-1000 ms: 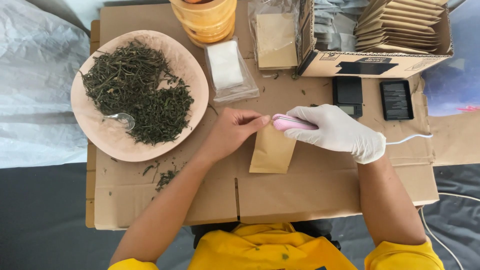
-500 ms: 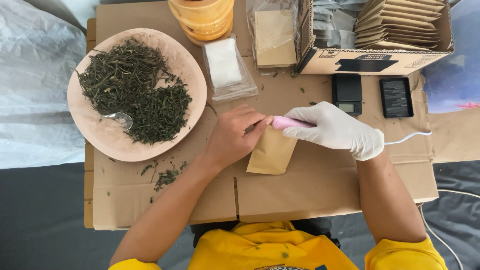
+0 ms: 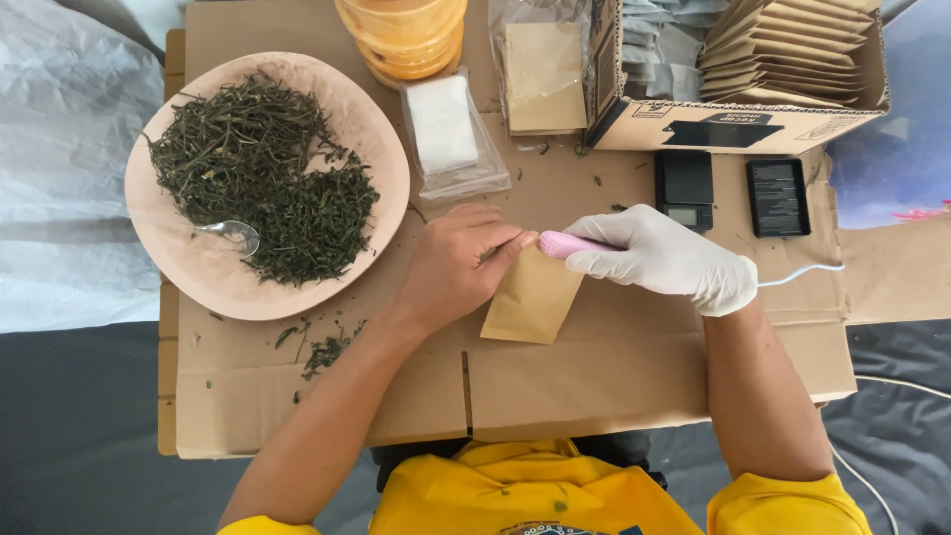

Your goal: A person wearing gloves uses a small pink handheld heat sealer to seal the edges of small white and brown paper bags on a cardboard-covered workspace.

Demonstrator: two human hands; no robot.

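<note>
Bare left hand (image 3: 458, 266) pinches the flat kraft-paper pouch (image 3: 533, 297); gloved right hand (image 3: 666, 256) grips a smooth pink sealer (image 3: 567, 244)

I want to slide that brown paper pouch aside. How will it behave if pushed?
The paper pouch lies flat and thin on the cardboard, so it probably slides easily and weighs little. It looks floppy and may buckle. The left hand pins its top edge.

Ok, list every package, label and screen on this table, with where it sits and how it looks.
Kraft pouch: centre, flat, tan, under both hands.
Cardboard box: top right, brown with a black label, holding tan pouches.
Clear bag: top centre, with a white pad inside.
Clear sleeve: beside the box, holding tan pouches.
Two pocket scales: below the box, black, small grey screens.
</note>
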